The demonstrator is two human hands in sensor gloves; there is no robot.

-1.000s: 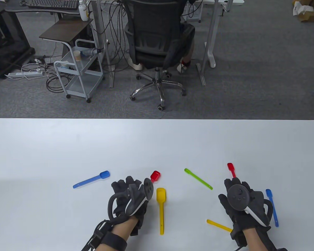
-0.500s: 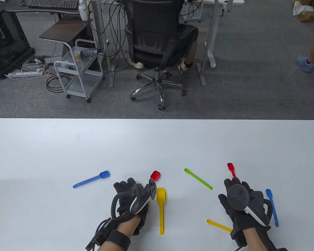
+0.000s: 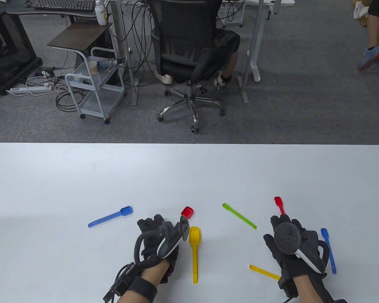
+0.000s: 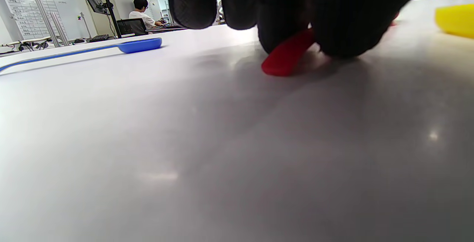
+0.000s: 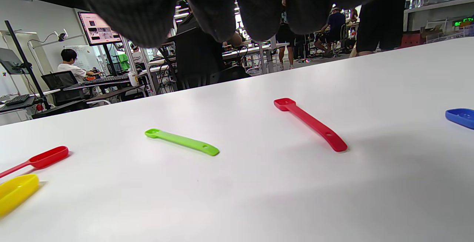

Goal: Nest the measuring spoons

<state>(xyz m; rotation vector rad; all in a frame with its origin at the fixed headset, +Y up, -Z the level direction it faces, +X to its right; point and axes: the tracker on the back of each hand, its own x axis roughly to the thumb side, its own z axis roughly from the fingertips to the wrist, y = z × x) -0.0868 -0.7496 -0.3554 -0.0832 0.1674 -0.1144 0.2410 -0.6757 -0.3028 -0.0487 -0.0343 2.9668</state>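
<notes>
My left hand [image 3: 158,232] lies over the handle of the larger red spoon [image 3: 187,212]. In the left wrist view my fingertips [image 4: 333,27] pinch that red handle [image 4: 287,55] low on the white table [image 3: 189,170]. A large yellow spoon [image 3: 194,249] lies just right of this hand. A blue spoon [image 3: 110,216] lies to its left. My right hand [image 3: 287,233] is flat, palm down, and holds nothing; its fingers [image 5: 240,5] hang above the table. Around it lie a green spoon [image 3: 239,216], a small red spoon [image 3: 279,204], a small blue spoon [image 3: 329,251] and a small yellow spoon [image 3: 264,272], partly under the wrist.
Beyond the table's far edge are an office chair [image 3: 189,63] with a seated person, a small cart [image 3: 94,88] and desk legs. A person walks at the far right [image 3: 371,53].
My left hand shifted slightly right and turned over the red spoon's handle, then held still. My right hand and the other spoons have not moved. A person walked by in the background.
</notes>
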